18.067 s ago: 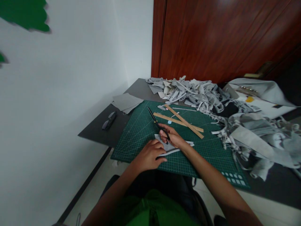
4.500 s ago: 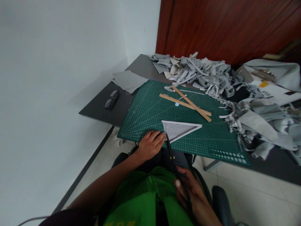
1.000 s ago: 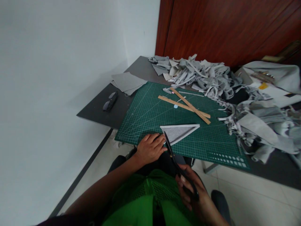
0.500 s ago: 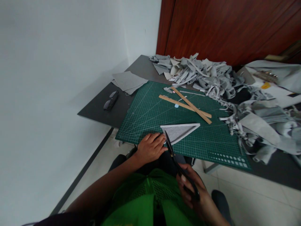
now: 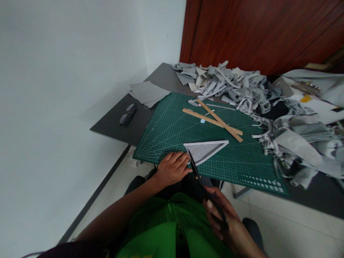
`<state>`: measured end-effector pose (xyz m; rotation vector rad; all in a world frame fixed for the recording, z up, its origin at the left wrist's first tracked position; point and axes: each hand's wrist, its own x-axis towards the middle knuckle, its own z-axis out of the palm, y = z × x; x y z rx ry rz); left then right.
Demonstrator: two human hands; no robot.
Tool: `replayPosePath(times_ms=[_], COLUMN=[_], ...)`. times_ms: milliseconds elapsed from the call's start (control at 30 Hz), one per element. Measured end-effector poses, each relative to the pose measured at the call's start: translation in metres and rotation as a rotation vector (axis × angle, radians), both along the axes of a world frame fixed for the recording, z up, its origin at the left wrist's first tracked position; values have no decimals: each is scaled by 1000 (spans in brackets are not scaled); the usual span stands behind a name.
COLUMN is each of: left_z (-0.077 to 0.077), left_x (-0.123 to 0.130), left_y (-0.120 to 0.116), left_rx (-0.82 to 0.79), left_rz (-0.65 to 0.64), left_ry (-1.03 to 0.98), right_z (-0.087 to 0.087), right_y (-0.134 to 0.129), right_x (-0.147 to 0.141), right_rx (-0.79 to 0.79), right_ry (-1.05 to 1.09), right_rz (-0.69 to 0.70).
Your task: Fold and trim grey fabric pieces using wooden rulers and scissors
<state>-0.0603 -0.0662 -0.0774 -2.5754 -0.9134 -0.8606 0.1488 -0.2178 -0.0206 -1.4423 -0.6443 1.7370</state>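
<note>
A triangular grey fabric piece (image 5: 205,150) with paler borders lies at the near edge of the green cutting mat (image 5: 161,132). At its left corner is my left hand (image 5: 173,167), palm down, with the fabric's edge held at the fingertips and the thumb apart on the near side. My right hand (image 5: 221,215) grips the handles of black scissors (image 5: 197,175) below the mat's edge. The blades point up and away, their tip over the fabric's left part, close beside my left fingers. The blades look closed or nearly so.
Two crossed wooden rulers (image 5: 215,122) lie on the mat beyond the fabric. Glasses (image 5: 128,114) and grey fabric sheets (image 5: 147,92) rest on the dark table (image 5: 110,125) to the left. Piled grey scraps (image 5: 223,80) spread along the back and right. A white wall (image 5: 67,71) stands left.
The view has shifted very slightly. Both hands, the scissors and the fabric stay nearly where they were.
</note>
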Motion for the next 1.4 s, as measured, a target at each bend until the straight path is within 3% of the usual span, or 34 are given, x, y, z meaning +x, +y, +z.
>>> replayPosePath(times_ms=[300,533,700,900,1167,1400], left_z=[6,32,49,62,58,50], left_x=[2,5,-4,-2,10,9], left_y=[-1,3,32,80,89,92], left_rx=[-11,-347,-521,-737,-688,-673], left_rz=[20,228,72,25,46,35], left_ry=[-41,-144,-6,3,-113,-161], right_z=[0,-2,-3,7,8,22], right_y=[1,2,3,3,4,6], right_x=[6,7,9,3,4,-1], right_rx=[3,-7,-15,-20,-31,-60], right_ry=[-8,-15,-3,-4,17,-35], right_rz=[44,23,24,19,29,18])
